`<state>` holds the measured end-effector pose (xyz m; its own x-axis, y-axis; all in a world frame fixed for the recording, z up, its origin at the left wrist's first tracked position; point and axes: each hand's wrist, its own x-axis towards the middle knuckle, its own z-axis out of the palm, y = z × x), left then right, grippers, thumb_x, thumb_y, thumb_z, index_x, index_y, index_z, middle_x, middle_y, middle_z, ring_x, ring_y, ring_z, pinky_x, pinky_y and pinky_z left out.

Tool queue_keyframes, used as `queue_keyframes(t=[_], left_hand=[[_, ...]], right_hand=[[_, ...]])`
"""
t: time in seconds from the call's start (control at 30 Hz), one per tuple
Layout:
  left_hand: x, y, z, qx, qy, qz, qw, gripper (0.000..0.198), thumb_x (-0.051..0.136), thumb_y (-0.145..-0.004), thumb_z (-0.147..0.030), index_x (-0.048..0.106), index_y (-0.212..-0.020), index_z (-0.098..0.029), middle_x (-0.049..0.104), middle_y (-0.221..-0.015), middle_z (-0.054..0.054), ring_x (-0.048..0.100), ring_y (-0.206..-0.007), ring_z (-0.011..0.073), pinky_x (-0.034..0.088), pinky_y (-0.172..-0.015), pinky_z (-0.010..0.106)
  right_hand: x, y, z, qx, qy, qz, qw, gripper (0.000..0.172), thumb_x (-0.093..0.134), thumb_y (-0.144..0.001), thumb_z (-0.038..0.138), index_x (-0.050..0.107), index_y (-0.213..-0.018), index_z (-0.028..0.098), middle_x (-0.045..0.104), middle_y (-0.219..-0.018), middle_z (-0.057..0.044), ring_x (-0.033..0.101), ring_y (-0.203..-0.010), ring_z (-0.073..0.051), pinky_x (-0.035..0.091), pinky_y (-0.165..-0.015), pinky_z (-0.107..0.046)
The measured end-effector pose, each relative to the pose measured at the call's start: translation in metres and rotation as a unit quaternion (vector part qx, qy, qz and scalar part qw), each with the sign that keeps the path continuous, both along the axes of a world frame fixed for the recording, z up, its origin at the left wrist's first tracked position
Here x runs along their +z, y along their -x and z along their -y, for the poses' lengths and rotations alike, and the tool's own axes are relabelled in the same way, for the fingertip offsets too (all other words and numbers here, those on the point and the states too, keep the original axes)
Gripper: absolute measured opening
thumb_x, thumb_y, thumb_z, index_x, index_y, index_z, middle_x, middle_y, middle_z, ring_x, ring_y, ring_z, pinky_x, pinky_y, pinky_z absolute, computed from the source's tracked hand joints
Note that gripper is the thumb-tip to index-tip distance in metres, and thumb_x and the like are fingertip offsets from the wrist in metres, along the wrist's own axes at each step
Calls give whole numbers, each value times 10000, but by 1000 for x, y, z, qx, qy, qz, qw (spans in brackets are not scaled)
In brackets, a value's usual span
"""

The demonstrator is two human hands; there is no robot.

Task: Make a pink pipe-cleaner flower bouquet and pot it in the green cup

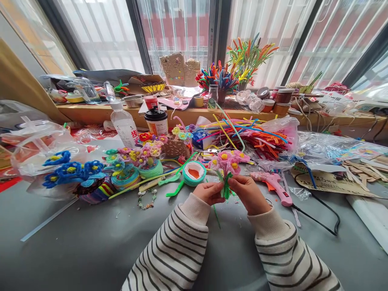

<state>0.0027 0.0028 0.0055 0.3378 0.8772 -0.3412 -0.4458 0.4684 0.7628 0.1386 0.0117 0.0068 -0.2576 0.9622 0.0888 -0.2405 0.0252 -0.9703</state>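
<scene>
Head view: pink flower bunch was held over the grey table, short of its far edge; long axis near upright, blooms up, green stems down. Left hand pinched the stems, fingers curled; right hand half-curled, fingertips pinching them opposite.

A handicraft workplace is indicated, beside tall dark-framed windows. A smooth grey tabletop is crowded with a heap of long multicoloured fuzzy pipe cleaners, a pink plastic glue gun, flat pale wooden sticks and blue fuzzy flowers. On the yellowish wooden ledge behind, small lidded jars and bushy multicoloured fuzzy stems are seen. Whether it is housed in a home or a studio cannot be told.
</scene>
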Motion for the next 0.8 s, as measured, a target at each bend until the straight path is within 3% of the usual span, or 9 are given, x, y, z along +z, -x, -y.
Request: queue_keyframes(t=[0.13,0.3,0.4,0.57,0.8], left_hand=[[2,1,-3,-19,-14,7,1000,231,740,-444,-284,631,-565,-120,543,-405,-27,513,-393,64,463,-458,176],[5,4,-7,-81,-24,27,996,305,720,-487,-327,616,-692,-127,664,-668,64,624,-606,159,490,-552,227],[5,5,-8,-93,-34,31,995,282,702,-528,-318,601,-722,-140,668,-668,57,630,-624,170,491,-576,251],[4,2,-8,-37,-54,3,998,280,704,-518,-322,630,-702,-124,664,-638,53,621,-602,150,486,-589,241],[0,-1,-9,100,-106,-67,987,316,739,-415,-308,664,-654,-116,637,-543,13,587,-542,131,479,-568,254]], right_hand=[[-1,0,-5,10,-21,-6,1000,195,625,-608,336,588,-531,162,406,-536,43,332,-525,-81,277,-500,-225],[-4,1,-12,16,-51,0,999,177,613,-622,335,599,-559,170,432,-571,34,360,-519,-81,303,-501,-228],[-6,2,-14,10,-69,9,998,171,601,-632,339,606,-581,176,458,-609,21,391,-546,-90,318,-509,-230],[-7,2,-16,-10,-98,38,994,176,569,-660,344,598,-601,181,483,-671,13,411,-583,-98,340,-537,-232],[4,1,-12,-55,-133,138,980,154,563,-675,314,618,-630,178,443,-614,18,399,-585,-109,322,-529,-226]])
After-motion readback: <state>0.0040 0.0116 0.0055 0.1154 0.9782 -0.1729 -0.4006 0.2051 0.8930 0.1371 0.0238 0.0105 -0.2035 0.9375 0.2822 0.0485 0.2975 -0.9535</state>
